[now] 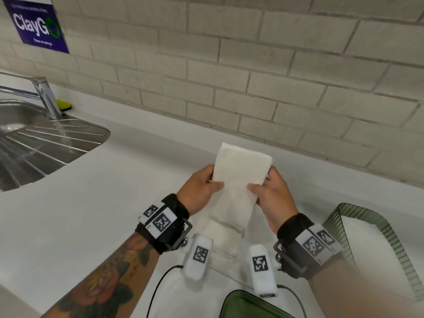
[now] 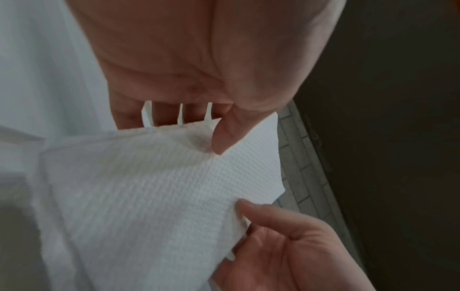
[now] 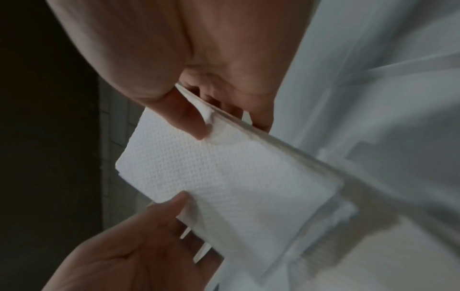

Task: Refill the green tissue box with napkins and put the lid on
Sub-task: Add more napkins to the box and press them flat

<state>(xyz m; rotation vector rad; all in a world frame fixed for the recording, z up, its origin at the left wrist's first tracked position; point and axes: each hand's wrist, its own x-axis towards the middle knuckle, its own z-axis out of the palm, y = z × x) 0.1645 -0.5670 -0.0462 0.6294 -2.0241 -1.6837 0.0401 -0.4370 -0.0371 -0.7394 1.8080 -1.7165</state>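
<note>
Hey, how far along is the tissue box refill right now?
Done: the ribbed green tissue box stands open on the white counter, and the smooth green lid lies off it at the bottom edge. In hand: left hand and right hand grip a white napkin stack. Left: loading the stack and fitting the lid.

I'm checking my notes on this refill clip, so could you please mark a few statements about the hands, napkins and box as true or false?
1. Both hands hold the napkin stack. True: the left hand and right hand grip its sides.
2. The napkins are already in the green tissue box. False: they are held above the counter.
3. The box stands to the person's right. True.
4. The lid is on the box. False: it lies apart, near the bottom edge.
5. The sink is on the right. False: left.
</note>
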